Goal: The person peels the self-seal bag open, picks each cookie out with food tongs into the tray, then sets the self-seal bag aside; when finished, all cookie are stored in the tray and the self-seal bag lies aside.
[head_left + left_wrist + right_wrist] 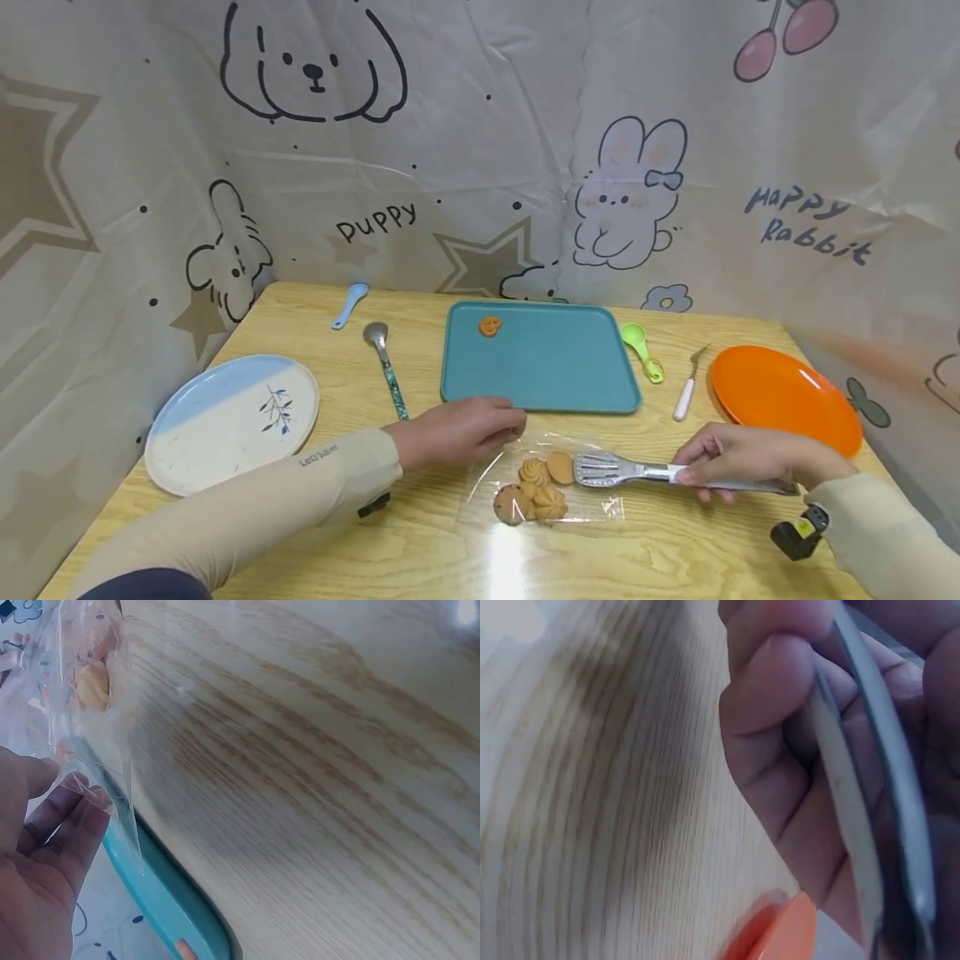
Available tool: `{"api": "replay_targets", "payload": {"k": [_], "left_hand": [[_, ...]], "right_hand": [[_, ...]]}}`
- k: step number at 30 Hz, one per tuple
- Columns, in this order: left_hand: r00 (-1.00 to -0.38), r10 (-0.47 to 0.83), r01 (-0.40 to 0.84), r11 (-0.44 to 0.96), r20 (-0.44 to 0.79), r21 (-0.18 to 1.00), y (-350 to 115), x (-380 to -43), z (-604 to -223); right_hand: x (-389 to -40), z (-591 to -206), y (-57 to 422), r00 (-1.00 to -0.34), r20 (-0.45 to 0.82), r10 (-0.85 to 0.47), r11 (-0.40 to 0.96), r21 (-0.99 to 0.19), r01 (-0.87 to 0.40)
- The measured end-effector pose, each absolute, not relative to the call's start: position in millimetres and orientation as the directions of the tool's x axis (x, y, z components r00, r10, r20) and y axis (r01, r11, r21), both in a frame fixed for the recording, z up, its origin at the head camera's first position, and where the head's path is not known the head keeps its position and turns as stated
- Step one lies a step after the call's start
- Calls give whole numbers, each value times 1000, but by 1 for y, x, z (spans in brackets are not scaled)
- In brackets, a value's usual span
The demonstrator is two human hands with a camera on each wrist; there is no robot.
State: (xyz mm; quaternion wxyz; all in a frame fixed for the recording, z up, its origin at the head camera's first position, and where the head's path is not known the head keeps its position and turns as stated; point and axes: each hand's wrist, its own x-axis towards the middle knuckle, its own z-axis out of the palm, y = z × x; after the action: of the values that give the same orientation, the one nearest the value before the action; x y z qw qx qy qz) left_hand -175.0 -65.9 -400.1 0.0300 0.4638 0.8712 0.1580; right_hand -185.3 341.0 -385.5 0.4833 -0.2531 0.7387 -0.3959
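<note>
A clear plastic bag lies in front of the teal tray, with several cookies inside or on it. My left hand pinches the bag's far edge between thumb and fingers; the left wrist view shows the film at the fingertips. Metal serving tongs are gripped in my right hand, fingers curled round both arms. Their slotted tip points left and overlaps the round cookie at the bag's right side in the head view. On the teal tray sits one small pretzel.
At left are a blue-and-white plate, a ladle-like spoon and a blue spoon. Right of the tray lie green measuring spoons, a white-handled fork and an orange plate. Patterned cloth hangs behind the table.
</note>
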Motion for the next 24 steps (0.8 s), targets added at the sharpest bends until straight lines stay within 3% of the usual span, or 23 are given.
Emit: {"api": "replay_targets", "payload": {"k": [24], "left_hand": [[-564,821,798,514,91,315,-63,-175,-402]], "right_hand": [[-189,-400,318,-345,-368,-863,403,-914,-34]]}}
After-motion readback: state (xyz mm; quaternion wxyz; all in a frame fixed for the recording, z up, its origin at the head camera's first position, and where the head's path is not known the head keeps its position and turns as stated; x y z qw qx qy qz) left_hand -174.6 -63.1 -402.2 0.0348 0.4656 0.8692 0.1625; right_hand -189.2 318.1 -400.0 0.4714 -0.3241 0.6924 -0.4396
